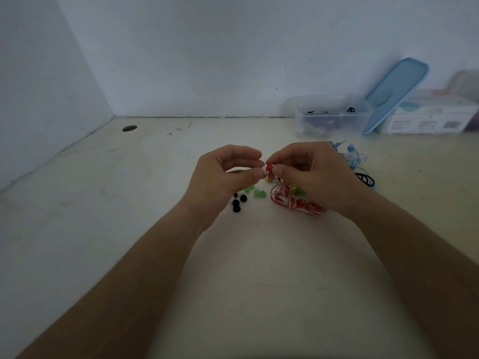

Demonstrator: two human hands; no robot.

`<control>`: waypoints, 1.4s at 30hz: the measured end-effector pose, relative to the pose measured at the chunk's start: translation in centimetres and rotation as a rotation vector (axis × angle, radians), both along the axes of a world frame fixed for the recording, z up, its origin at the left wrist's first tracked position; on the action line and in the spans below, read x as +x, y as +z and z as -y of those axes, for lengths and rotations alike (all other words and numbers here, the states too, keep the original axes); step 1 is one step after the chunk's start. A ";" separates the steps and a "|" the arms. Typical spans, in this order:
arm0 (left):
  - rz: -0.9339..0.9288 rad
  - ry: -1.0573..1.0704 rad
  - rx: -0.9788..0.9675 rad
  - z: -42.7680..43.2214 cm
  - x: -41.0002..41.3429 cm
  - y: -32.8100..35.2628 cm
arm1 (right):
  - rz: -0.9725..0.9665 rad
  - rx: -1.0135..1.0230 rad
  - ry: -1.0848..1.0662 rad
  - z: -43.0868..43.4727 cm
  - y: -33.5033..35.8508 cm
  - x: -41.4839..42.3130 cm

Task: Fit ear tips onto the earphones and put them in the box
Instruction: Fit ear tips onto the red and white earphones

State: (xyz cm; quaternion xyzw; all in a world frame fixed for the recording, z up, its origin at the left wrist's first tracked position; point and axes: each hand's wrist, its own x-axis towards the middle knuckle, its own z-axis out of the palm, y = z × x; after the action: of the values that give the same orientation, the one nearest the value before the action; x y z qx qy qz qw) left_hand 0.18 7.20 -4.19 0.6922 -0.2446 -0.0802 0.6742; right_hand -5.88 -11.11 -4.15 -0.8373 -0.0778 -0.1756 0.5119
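Over the bench's middle, the right hand pinches the red earbud while the left hand pinches a pale ear tip against it; push squarely, twisting slightly, before moving to the box at two o'clock.

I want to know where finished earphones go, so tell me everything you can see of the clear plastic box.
The box is a see-through plastic tub, rectangular with rounded corners, standing upright and open on the table at the far right, close to the wall. Dark cables and something purplish lie inside, too blurred to tell apart. Its blue lid leans tilted against the box's right end. Neither the left hand nor the right hand touches it.
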 end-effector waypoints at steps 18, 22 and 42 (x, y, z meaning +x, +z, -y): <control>-0.269 -0.120 -0.154 0.3 0.2 -0.5 | 0.032 -0.040 0.003 0.1 0.1 0.0; -0.299 -0.124 -0.158 0.2 0.3 -0.6 | 0.040 -0.031 -0.004 0.1 0.0 0.0; -0.278 -0.095 -0.180 0.5 0.3 -0.6 | 0.106 -0.030 -0.087 -0.4 -0.6 0.2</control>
State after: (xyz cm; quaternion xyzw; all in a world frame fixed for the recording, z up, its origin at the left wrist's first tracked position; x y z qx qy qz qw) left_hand 0.51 6.71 -4.84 0.5990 -0.1876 -0.1848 0.7563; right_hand -5.64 -10.70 -4.72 -0.8370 -0.0711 -0.2407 0.4863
